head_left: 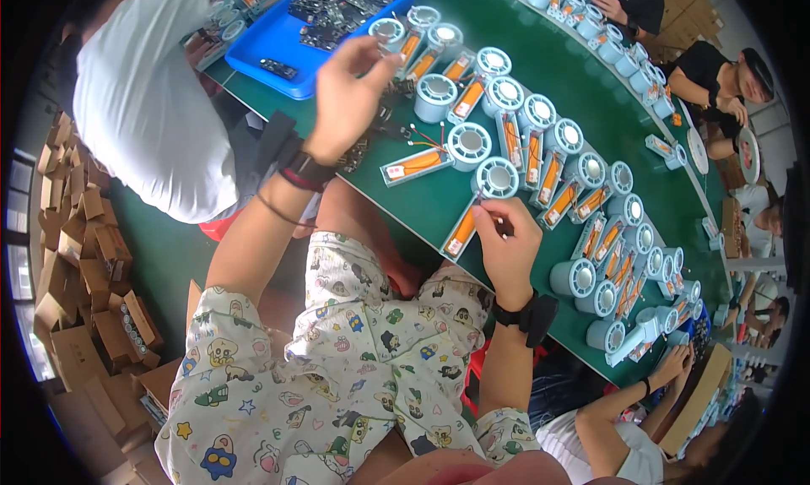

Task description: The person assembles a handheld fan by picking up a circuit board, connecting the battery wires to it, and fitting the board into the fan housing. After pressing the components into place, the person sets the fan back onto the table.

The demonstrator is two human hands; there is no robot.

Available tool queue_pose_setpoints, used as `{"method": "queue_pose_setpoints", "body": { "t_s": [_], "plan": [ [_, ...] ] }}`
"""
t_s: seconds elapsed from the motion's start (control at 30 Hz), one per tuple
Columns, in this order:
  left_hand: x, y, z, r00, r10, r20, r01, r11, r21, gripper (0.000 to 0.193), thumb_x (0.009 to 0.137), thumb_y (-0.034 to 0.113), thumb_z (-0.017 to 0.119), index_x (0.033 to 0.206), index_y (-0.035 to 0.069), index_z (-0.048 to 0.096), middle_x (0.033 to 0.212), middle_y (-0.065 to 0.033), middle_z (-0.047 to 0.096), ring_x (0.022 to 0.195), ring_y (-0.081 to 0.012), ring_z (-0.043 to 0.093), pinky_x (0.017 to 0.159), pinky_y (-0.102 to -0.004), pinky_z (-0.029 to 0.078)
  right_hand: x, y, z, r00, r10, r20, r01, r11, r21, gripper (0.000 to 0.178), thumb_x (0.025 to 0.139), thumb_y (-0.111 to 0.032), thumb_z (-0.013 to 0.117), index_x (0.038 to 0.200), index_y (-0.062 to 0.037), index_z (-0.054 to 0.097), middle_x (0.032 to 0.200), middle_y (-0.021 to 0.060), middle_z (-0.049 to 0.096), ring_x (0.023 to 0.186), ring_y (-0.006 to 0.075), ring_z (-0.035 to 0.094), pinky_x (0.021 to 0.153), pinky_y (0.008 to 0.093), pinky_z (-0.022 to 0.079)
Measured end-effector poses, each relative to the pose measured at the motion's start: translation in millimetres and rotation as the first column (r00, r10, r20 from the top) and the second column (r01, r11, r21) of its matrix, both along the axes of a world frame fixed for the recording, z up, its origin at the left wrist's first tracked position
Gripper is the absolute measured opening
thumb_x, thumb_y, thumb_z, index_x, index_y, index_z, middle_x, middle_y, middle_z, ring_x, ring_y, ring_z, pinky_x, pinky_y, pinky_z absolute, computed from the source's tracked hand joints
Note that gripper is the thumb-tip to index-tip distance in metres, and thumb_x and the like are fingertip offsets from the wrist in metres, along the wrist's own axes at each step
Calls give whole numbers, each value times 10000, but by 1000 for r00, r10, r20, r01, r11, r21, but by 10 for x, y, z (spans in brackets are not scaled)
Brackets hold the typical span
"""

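Printed shirt (337, 384) is filling the foreground. Your right hand (511, 242) is touching the pale-blue round-headed unit (485, 188) at its left, pinch unclear; left hand (350, 88) is hovering half-curled, hold unclear. Probably light, stiff; hold casing edges.

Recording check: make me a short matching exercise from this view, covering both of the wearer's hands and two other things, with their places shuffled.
1. Left hand
2. Right hand
3. Black circuit boards
4. Cardboard boxes

A. Mostly heaped inside the blue tray
B. At a pale-blue round-headed housing by the near edge of the green table
C. Piled at the far left of the picture
D. Raised, at the right side of the blue tray

Pairs: 1-D, 2-B, 3-A, 4-C
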State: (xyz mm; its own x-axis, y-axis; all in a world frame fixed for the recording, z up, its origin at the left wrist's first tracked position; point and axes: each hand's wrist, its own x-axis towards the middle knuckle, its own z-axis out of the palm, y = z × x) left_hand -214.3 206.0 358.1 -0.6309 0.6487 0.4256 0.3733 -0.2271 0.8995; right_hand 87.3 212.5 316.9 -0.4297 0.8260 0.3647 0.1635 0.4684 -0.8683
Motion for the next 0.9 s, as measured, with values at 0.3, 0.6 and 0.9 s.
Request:
{"method": "queue_pose_setpoints", "body": {
  "t_s": [0.3, 0.6, 0.9],
  "plan": [
    [1211, -854, -370, 862, -419, 284, 456, 887, -76, 350, 982, 73, 747, 1293, -10, 611, 1114, -27, 634, 996, -90, 589, 869, -259, 493, 60, 18, -29, 989, 56, -134, -81, 979, -185, 109, 954, 28, 748, 1063, 21, 749, 979, 49, 710, 761, 85, 640, 675, 221, 501],
    [1298, -780, -518, 601, -504, 620, 680, 730, -66, 411, 1034, 26, 684, 1423, 6, 554, 1189, -69, 678, 1017, -83, 613, 908, -264, 509, 35, -51, 68, 961, -38, -274, -57, 942, -330, 116, 975, 11, 734, 1088, 36, 743, 994, 63, 720, 651, 72, 604, 549, 221, 457],
    [1302, -757, -514, 911, -413, 8, 413, 911, 0, 380, 976, -34, 728, 1322, 33, 587, 1160, -112, 721, 1055, -172, 670, 924, -322, 533, 27, -33, -18, 962, -59, -266, -44, 930, -365, 121, 990, -30, 735, 1103, 14, 726, 951, 74, 750, 619, 73, 593, 532, 220, 444]
  ]
}}
